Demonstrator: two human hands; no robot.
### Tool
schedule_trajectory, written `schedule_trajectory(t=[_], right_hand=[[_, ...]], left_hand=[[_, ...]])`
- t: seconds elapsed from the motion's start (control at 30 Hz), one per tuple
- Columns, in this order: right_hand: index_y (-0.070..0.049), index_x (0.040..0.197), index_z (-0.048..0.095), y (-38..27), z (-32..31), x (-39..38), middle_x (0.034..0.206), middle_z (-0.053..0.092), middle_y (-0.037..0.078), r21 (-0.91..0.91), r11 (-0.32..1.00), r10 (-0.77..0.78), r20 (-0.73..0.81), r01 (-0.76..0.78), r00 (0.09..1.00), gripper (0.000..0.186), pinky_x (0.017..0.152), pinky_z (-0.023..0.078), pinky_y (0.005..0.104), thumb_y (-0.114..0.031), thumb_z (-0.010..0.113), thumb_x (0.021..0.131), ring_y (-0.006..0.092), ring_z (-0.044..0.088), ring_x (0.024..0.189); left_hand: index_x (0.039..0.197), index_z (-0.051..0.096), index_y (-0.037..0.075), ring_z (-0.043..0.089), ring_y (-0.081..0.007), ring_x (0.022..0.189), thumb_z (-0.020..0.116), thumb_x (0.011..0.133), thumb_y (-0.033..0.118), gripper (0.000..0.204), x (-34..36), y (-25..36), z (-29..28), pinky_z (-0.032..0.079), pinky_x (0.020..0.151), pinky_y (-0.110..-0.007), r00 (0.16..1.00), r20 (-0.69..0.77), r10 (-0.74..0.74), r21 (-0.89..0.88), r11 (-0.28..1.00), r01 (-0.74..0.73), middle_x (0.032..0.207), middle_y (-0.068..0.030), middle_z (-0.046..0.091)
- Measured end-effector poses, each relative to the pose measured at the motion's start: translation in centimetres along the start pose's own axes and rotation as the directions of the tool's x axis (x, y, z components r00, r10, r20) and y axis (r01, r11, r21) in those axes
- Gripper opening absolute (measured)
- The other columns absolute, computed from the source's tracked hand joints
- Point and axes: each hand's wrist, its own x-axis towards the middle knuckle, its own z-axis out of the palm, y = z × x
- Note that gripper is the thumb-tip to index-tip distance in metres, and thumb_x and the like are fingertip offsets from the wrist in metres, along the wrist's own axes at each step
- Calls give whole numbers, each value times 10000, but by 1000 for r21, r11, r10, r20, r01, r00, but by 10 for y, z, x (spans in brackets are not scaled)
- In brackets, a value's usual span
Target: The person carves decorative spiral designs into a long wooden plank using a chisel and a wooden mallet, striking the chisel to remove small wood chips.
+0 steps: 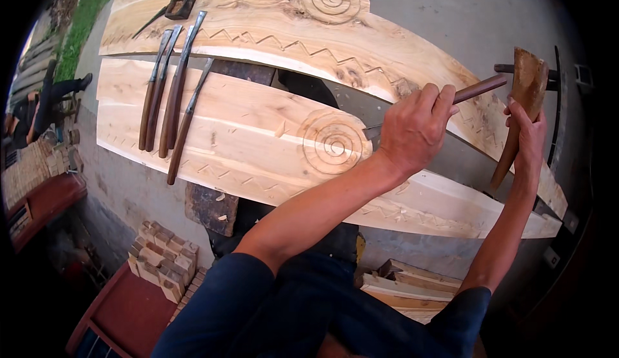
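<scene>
Wooden planks, two of them, lie side by side, each carved with one spiral; four spare chisels (169, 93) rest across the nearer plank (245, 132). Left hand (412, 129) is fisted around a chisel (474, 91) whose blade meets the near spiral (334, 142), while right hand (527, 132) clasps a wooden mallet (522, 100) raised just beside it.

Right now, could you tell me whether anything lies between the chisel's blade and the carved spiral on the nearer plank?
Nothing visible does. The left hand holds the chisel with its blade at the spiral's right edge. The spare chisels lie far left, and the right hand holds the wooden mallet off to the right.
</scene>
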Motion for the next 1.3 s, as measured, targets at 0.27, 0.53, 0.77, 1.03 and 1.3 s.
schedule_trajectory(t=[0.27, 0.53, 0.77, 1.03, 1.3], right_hand=[[-19, 1430, 686, -14, 9, 22, 1097, 744, 66, -235, 945, -227, 34, 228, 973, 586, 955, 523, 335, -225, 814, 896, 184, 676, 1001], [-26, 1434, 681, 2, 5, 30, 1102, 731, 81, -294, 926, -235, 36, 235, 971, 607, 948, 527, 338, -263, 816, 892, 178, 663, 992], [-64, 1294, 735, -12, 34, -5, 983, 715, 33, -193, 957, -219, 15, 218, 976, 420, 788, 515, 325, -262, 803, 930, 119, 597, 817], [-41, 1222, 720, 38, 11, 6, 895, 705, 15, -29, 998, -57, -79, 55, 995, 356, 674, 488, 281, -197, 834, 923, 96, 599, 735], [-49, 1214, 704, 18, 25, -7, 865, 697, 21, -28, 997, -73, -31, 72, 997, 325, 687, 502, 286, -183, 807, 937, 102, 614, 723]], left_hand=[[1205, 694, 77, 677, -245, 717, 802, 987, 184, 266, -2, -2, 0, 536, 570, -402, 1000, 2, -10, 1, 1000, 10, 856, -65, 564], [1179, 696, 82, 673, -261, 712, 800, 992, 186, 238, -3, -3, -1, 536, 572, -410, 999, 12, -41, 5, 999, 41, 849, -70, 558], [1250, 733, 79, 638, -234, 687, 791, 979, 178, 294, -6, -7, -7, 506, 549, -388, 998, -5, 60, 111, 992, -59, 846, -48, 553], [1295, 739, 65, 621, -211, 692, 793, 962, 189, 360, -11, 2, -2, 503, 559, -364, 969, 74, 236, 62, 969, -240, 853, -44, 562], [1282, 723, 58, 673, -235, 711, 830, 944, 181, 376, -6, -2, 0, 530, 566, -377, 993, 13, 113, -9, 994, -113, 862, -57, 587]])
